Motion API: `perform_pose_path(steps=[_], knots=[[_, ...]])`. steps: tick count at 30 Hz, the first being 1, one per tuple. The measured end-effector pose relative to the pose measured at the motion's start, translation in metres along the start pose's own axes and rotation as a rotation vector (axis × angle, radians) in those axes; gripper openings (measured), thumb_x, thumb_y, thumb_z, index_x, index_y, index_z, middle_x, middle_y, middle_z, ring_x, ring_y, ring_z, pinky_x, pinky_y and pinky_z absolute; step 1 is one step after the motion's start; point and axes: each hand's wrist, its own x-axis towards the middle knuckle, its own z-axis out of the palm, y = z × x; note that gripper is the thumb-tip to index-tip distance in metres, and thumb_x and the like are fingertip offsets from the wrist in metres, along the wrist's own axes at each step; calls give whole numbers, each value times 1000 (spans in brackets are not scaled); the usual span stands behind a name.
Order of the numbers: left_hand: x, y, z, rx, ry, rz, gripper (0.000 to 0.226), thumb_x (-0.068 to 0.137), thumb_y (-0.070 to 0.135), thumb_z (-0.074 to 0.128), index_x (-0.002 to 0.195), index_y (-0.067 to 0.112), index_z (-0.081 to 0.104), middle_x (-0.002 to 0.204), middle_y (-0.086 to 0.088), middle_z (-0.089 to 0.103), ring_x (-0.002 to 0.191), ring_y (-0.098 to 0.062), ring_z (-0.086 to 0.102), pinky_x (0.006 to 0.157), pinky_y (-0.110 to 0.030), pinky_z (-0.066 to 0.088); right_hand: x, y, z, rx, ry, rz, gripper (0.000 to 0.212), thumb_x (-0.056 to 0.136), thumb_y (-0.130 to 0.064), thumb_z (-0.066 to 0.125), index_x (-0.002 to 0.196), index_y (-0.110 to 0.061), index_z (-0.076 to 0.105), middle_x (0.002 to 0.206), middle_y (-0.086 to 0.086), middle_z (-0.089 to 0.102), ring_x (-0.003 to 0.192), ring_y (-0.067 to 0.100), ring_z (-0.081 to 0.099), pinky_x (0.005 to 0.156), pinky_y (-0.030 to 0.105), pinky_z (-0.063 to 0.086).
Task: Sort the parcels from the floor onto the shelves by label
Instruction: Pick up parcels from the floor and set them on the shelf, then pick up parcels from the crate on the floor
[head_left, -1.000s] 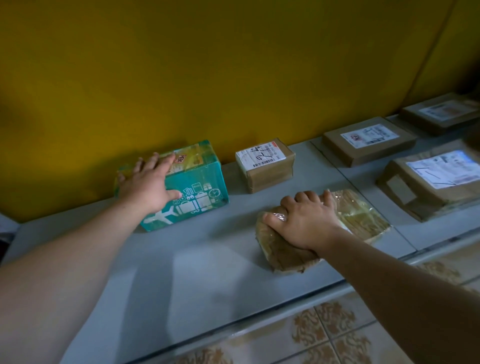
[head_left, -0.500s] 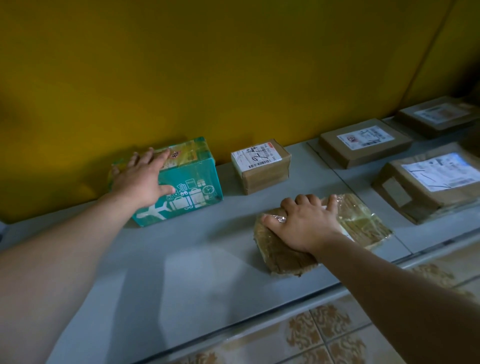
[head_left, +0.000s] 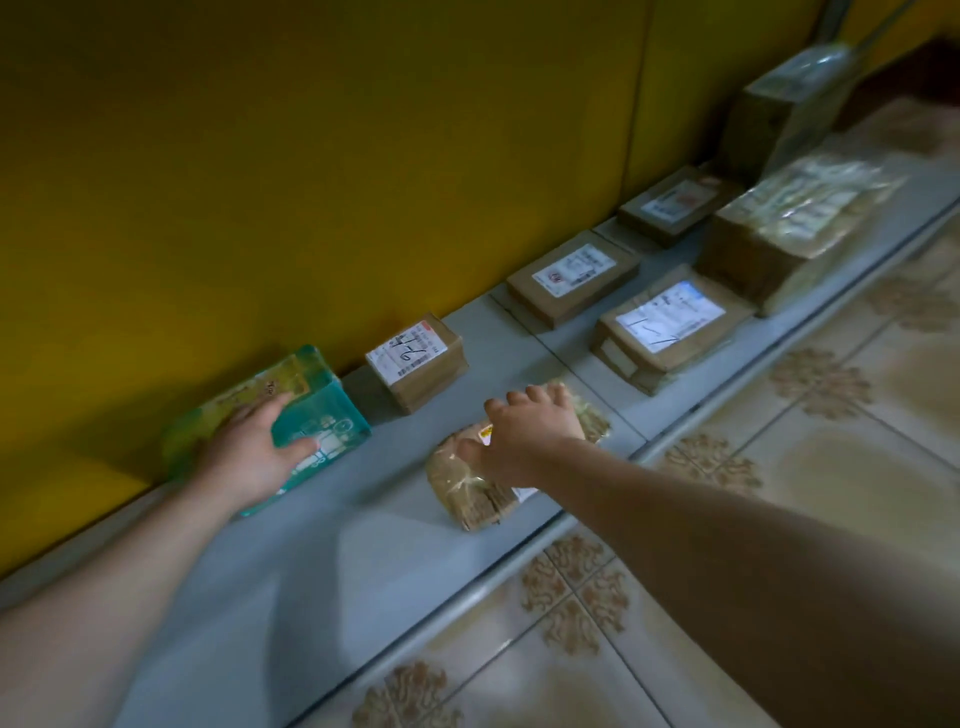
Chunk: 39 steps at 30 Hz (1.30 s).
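Yellow wall (head_left: 363, 156) filling the view from 9 round to 1 o'clock, and patterned floor tiles (head_left: 779, 519) from 3 to 6 o'clock. Between them a grey shelf (head_left: 363, 545) slanting from 7 up to 2 o'clock and carrying labelled parcels. Toward 2 o'clock, a large plastic-wrapped bundle (head_left: 779, 239). Nearer, a brown box marked 1-7 (head_left: 670, 327) and, behind it against the wall, a flat labelled box (head_left: 571, 278). Left of centre, a green box (head_left: 311, 410) against the wall with the left hand (head_left: 249, 452) laid on it: fingers (head_left: 270, 408) straight across the top, thumb down the front face, pinching nothing. At its 2 o'clock, close by but apart, a small brown box (head_left: 415, 364) with a handwritten label. Nearest the shelf's front edge, a soft brown packet (head_left: 467, 483) in clear wrap, directly under the right hand (head_left: 530, 436), long axis running 7 to 1 o'clock, roughly across the forearm's line. Fingertips (head_left: 540, 397) spread over its far half, thumb at its left edge, palm down, resting rather than clutching, as far as visible through the blur. Probably set down, with only a straight lift of that hand left to do.
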Motion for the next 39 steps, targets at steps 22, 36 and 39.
perform_pose_path(steps=[22,36,39], knots=[[-447,60,-357,-297,-222,-61,72,92,37,63,153,28,26,156,-7,33,140,-26,36,108,-30,31,-450,-120,-297,2,-92,-55,73,94,-65,40,149,-17,37,149,11,44,134,30,42,105,44,39],[-730,-79,-553,-44,166,-407,63,91,47,61,146,26,40,149,1,42,135,-20,39,108,-36,37,-608,-406,-371,-311,-88,-802,67,94,-66,42,143,-20,42,139,10,54,121,32,54,97,48,49],[-781,-107,-556,7,150,-512,63,92,52,57,147,29,35,154,2,36,139,-20,32,110,-39,35,-635,-452,-362,-359,-83,-928,71,94,-66,41,149,-21,36,146,9,48,127,33,50,98,47,48]])
